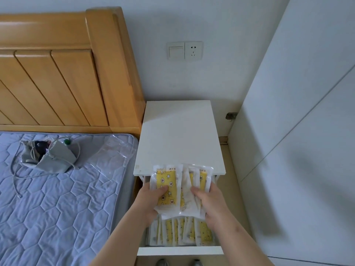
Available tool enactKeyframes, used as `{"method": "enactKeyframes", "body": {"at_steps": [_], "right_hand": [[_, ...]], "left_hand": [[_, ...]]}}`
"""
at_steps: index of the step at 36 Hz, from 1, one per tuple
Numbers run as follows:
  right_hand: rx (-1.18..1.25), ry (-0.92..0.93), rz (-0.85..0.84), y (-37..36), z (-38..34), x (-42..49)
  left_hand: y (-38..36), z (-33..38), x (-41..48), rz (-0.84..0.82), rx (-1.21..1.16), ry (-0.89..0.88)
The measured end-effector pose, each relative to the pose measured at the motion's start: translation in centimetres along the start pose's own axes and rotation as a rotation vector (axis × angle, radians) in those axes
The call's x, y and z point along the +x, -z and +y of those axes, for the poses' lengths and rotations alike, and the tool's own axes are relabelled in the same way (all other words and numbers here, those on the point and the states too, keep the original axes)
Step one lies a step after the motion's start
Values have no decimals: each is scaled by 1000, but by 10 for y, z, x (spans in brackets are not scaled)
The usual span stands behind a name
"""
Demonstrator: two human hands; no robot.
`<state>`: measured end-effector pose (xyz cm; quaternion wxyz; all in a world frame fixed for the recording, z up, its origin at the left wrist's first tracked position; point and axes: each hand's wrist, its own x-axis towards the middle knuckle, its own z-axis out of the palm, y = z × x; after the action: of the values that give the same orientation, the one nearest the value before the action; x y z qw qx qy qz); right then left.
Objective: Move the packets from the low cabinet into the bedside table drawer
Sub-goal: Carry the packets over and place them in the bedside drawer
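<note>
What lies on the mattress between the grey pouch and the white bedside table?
A clear plastic bag lies there, as the head view shows.

Glossy clear-plastic packets point(167, 187) with yellow printed inserts; a matt white laminate bedside table point(178, 135); a varnished, smooth wooden headboard point(57, 73); a quilted cloth mattress point(57, 198); a grey fabric pouch point(48, 156).

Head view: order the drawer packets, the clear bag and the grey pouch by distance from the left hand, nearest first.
1. Drawer packets, just below the left hand.
2. Clear bag, left, at the mattress edge.
3. Grey pouch, farther left.
</note>
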<state>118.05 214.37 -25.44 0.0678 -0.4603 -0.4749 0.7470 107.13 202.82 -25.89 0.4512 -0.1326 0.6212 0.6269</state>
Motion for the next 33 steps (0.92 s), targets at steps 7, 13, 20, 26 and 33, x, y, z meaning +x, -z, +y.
{"method": "enactKeyframes", "body": {"at_steps": [7, 13, 20, 26, 33], "right_hand": [[30, -78, -49, 9, 30, 19], [48, -224, -11, 16, 81, 60], [-9, -335, 51, 38, 147, 127], [-12, -365, 79, 52, 186, 198], [-90, -223, 41, 57, 195, 277]], "left_hand": [[6, -22, 29, 23, 107, 53], [16, -63, 79, 79, 208, 153], [19, -121, 155, 103, 269, 234], [13, -158, 225, 137, 256, 239], [2, -166, 307, 167, 237, 134]]}}
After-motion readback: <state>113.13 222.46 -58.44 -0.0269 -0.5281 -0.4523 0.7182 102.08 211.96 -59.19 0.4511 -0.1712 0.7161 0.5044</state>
